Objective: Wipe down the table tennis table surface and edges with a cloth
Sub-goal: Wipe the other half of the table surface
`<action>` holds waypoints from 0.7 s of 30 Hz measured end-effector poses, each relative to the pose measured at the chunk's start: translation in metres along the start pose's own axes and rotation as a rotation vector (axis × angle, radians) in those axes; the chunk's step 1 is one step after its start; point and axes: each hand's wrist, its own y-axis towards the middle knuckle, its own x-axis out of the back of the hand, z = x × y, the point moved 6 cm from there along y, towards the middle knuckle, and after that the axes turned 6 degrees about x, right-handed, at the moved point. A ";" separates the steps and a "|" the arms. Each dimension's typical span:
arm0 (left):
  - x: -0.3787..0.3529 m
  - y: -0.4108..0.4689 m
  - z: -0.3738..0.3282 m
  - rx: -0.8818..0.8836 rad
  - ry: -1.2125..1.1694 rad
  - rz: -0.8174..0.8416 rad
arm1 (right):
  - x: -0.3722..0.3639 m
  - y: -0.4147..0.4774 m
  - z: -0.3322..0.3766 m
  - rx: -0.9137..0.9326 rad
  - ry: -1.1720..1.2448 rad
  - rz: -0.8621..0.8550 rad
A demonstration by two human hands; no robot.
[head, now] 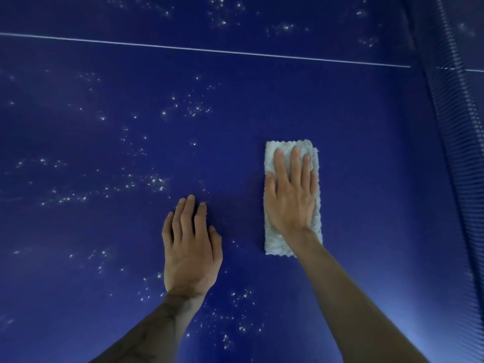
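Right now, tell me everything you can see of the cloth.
The cloth is whitish, fluffy like terry or microfibre, apparently folded into a long narrow rectangle. It lies flat on the blue table, its long side pointing away from the person, left of the net. The right hand presses on it, palm down, fingers straight, covering its middle. The left hand is apart from it.
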 end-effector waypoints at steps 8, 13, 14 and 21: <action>0.002 -0.001 -0.002 0.000 0.004 -0.011 | -0.020 -0.079 0.009 0.466 -0.079 0.068; 0.002 -0.002 -0.001 0.001 -0.021 -0.027 | 0.007 -0.038 -0.056 0.077 -0.054 0.047; 0.002 -0.003 -0.001 -0.004 -0.026 -0.030 | 0.009 -0.030 -0.050 0.036 -0.039 0.026; 0.016 -0.014 0.005 0.036 -0.251 -0.067 | -0.023 -0.087 0.068 0.403 -0.037 0.089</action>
